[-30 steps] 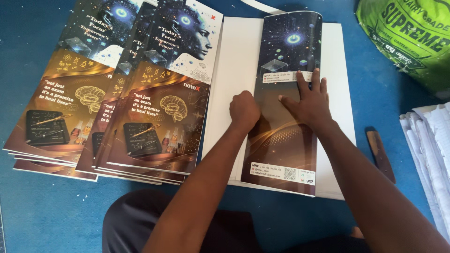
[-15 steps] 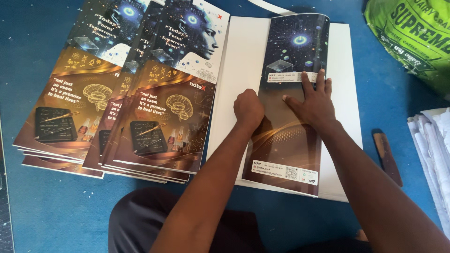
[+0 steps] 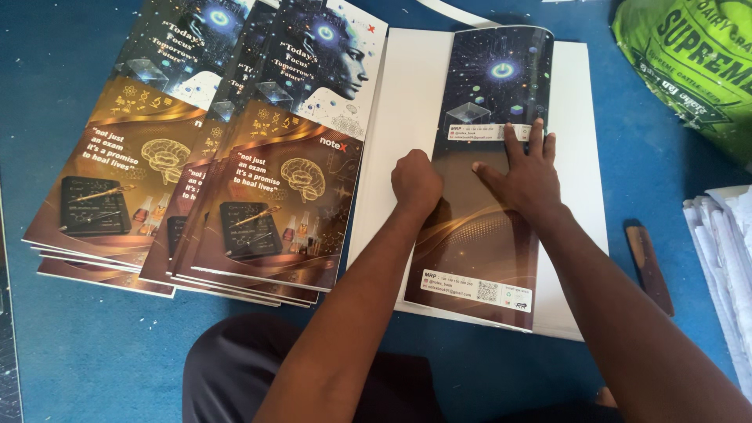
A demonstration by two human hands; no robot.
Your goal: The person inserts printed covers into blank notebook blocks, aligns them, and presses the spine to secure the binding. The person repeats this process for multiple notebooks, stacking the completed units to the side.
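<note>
Left hand (image 3: 416, 182) fisted on folded cover (image 3: 482, 227) edge, right hand (image 3: 526, 178) fingers flat (spread), white sheets (image 3: 395, 141) beneath

You look down on a blue floor (image 3: 94, 345), evenly lit by soft daylight. A green printed sack (image 3: 689, 70) sits at your upper right, loose white sheets (image 3: 724, 258) at the right edge.

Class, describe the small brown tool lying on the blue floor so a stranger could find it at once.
Start at the white sheet under the right hand. Just right of its lower edge, on the blue floor, lies the brown tool. Unlike the paper stack beside it, it is narrow, dark and wooden-looking.
</note>
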